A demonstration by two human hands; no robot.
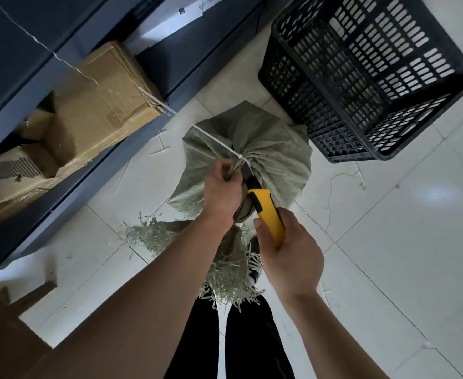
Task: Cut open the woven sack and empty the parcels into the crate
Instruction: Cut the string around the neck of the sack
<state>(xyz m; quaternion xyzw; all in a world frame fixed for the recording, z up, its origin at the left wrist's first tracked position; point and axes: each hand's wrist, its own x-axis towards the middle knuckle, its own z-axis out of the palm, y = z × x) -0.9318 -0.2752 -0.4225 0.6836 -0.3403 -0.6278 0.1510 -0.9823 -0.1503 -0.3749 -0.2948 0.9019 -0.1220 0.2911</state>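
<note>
Currently, head view only. The woven sack (254, 160) is seen standing on the tiled floor (388, 242), just beside the black crate (361, 77), with its neck gathered and bound by a white cable tie (239, 156). The neck is pinched in the left hand (220, 191), the grip closed on the bunched fabric just below the tie. A yellow utility knife (265, 212) is held in the right hand (290, 255), the grip wrapped round the handle; the dark blade is laid against the neck at the tie.

Progress, as judged: the opening cut is in hand but not finished. The tie appears intact and the sack is closed. No parcels are visible, and the crate shows only bare lattice where it can be seen. Cutting through, upending the sack and emptying it are all left.

Materials: the sack is a dull grey-green woven plastic cloth, creased and bulging, pleated tightly at the neck. Frayed, shredded strips of the same weave (224, 269) are seen hanging below the hands. The tie is a thin, stiff white strap whose long tail runs up and left. The crate is rigid moulded plastic, rectangular, with slotted walls and floor. The floor is glossy pale tile. Taped cardboard boxes (102, 105) are noted on a dark metal shelf (61, 201) at left.
</note>
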